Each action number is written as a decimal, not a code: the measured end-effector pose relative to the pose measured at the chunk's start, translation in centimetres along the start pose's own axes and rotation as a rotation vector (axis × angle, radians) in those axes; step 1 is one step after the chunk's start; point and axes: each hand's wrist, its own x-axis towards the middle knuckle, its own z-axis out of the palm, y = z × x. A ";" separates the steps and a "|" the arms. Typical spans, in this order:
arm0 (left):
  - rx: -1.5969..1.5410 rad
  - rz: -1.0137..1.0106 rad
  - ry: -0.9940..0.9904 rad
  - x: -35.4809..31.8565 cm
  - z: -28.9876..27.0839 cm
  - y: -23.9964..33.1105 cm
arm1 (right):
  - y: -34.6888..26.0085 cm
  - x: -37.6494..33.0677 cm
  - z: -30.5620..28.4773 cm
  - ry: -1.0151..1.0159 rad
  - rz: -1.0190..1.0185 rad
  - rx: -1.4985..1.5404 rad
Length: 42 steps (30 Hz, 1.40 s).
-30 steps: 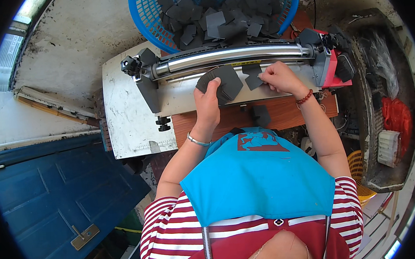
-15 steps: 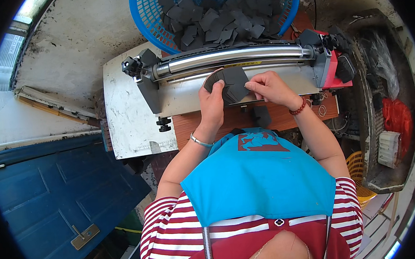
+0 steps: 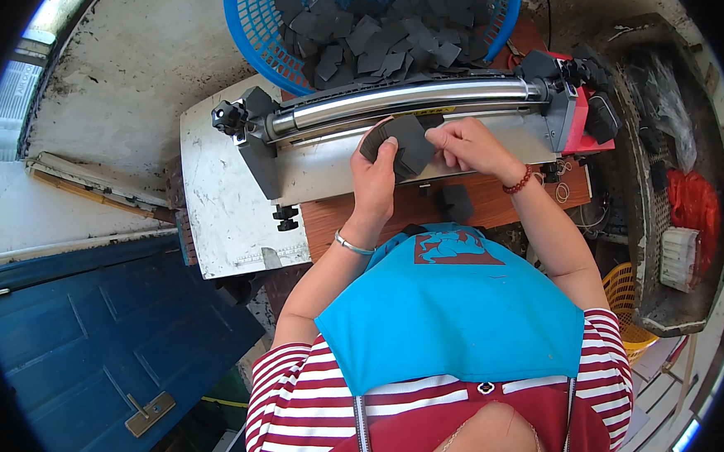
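My left hand (image 3: 373, 180) grips a fanned stack of thin black square sheets (image 3: 408, 144), its thumb lying on top. The stack is over the metal feed plate (image 3: 317, 164) of a roller machine, below its shiny roller (image 3: 412, 99). At the stack's right side, my right hand (image 3: 472, 147) has thumb and forefinger pinched together, with the other fingers curled. A single black square sheet (image 3: 433, 120) shows just beyond those fingertips, toward the roller; its near part is hidden by the hand. Another black piece (image 3: 455, 203) lies below the plate on the brown tabletop.
Behind the machine stands a blue plastic basket (image 3: 244, 36) with many black squares in it. Black knobs (image 3: 286, 217) stick out at the machine's ends. A white board (image 3: 225, 185) lies at left, a dark trough (image 3: 674, 310) at right. A yellow basket (image 3: 621, 293) sits lower right.
My right hand has curled its fingers in more and shifted slightly toward the roller. A black sheet now shows beyond its fingertips. The stack in my left hand has moved slightly right.
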 end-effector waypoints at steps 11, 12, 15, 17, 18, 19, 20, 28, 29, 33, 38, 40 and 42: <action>-0.110 -0.081 -0.006 -0.4 0.2 0.4 | 0.2 -1.2 0.0 -0.130 -0.096 0.005; -0.110 -0.081 -0.006 -0.4 0.1 0.3 | 0.3 -1.2 -0.1 -0.130 -0.096 0.005; -0.059 -0.027 -0.014 -0.1 -0.3 0.4 | 0.9 -0.9 -0.7 -0.126 -0.080 0.010; -0.066 -0.029 -0.006 0.0 -0.6 0.7 | 1.3 -0.6 -1.4 -0.139 0.048 -0.042; -0.065 -0.029 -0.007 0.0 -0.6 0.9 | 1.4 -0.3 -1.9 -0.139 0.049 -0.042; -0.052 -0.041 -0.004 -0.1 -0.5 1.1 | 1.4 0.0 -2.3 -0.093 0.110 -0.098; -0.039 -0.052 -0.001 -0.2 -0.5 1.2 | 1.3 0.1 -2.5 -0.048 0.172 -0.154; -0.096 -0.077 -0.062 0.0 0.0 0.6 | 0.8 -0.3 0.4 -0.064 -0.025 0.031; -0.096 -0.037 -0.039 0.1 0.1 0.4 | 0.9 -0.4 0.6 -0.107 -0.059 0.026; -0.134 -0.080 -0.030 0.0 -0.3 0.8 | 0.7 -0.3 0.0 -0.153 0.023 0.127; -0.139 -0.146 -0.079 -0.3 -0.4 1.3 | 0.8 -0.4 -0.5 -0.184 0.044 0.165; -0.111 -0.133 -0.086 -0.3 -0.5 1.1 | 0.7 -0.6 -0.5 -0.195 0.043 0.171; -0.083 -0.121 -0.095 -0.2 -0.5 1.1 | 0.8 -0.6 -0.6 -0.190 0.045 0.164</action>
